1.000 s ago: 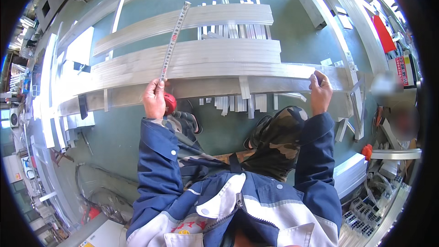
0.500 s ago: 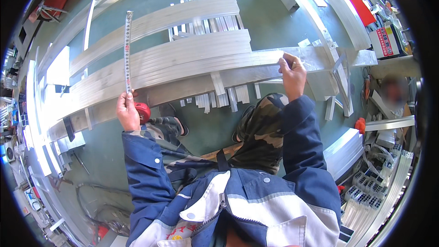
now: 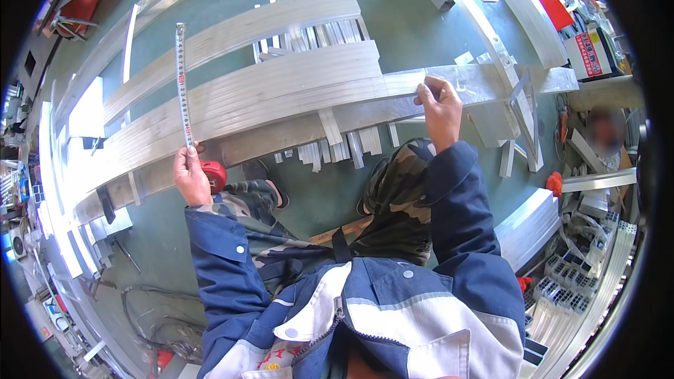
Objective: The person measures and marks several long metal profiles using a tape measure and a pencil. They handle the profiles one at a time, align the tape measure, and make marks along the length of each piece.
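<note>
My left hand point(image 3: 191, 175) is closed on a tape measure with a red case point(image 3: 214, 176). Its white blade point(image 3: 183, 88) stretches away from my fingers, crossing several long silver metal profiles point(image 3: 281, 84) that lie side by side on a metal beam point(image 3: 484, 84). The blade's far end reaches over the gap beyond them. My right hand point(image 3: 442, 114) is at the right end of the nearest profile, with thumb and forefinger pinched together at its near corner. What is between those fingertips, if anything, is hidden.
Another profile point(image 3: 281, 17) lies parallel farther off. Short silver bars point(image 3: 330, 31) show beneath and beyond the profiles. Bundled square tubes point(image 3: 562, 295) stand at the lower right, below an orange-red object point(image 3: 554, 183). A cable point(image 3: 126, 309) lies on the floor at lower left.
My left hand and the blade have shifted a little left, and the blade leans slightly left. My right hand has moved slightly left, still at the profile's end.
</note>
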A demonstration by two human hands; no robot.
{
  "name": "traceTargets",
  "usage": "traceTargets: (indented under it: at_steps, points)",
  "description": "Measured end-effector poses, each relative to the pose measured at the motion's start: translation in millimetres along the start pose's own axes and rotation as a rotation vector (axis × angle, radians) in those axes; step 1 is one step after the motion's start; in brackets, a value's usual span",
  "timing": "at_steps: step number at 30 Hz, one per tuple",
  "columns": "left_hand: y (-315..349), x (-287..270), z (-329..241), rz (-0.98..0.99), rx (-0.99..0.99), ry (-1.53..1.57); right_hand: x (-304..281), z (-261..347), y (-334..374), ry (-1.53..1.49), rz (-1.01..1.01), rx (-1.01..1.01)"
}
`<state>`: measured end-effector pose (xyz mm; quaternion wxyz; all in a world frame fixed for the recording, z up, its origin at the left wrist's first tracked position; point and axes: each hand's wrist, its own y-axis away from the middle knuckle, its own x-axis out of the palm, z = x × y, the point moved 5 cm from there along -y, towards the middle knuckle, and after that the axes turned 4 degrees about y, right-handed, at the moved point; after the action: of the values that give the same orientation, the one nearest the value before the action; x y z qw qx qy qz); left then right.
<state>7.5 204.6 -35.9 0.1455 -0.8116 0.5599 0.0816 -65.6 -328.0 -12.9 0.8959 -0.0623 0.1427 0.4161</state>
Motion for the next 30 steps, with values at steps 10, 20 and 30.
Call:
traceTargets:
  at_steps: [10, 20, 30]
  points:
    - [-0.7, -0.5, 0.1, -0.009, -0.006, -0.014, 1.4, -3.4, -1.3, -0.003, 0.003, -0.021]
    - [-2.1, -1.6, 2.7, 0.006, 0.007, 0.003, 2.0, -0.1, 0.4, -0.012, 0.009, -0.015]
    - [-2.9, -2.3, 3.7, 0.012, 0.033, -0.008, 2.8, -3.7, -0.6, -0.037, 0.015, -0.017]
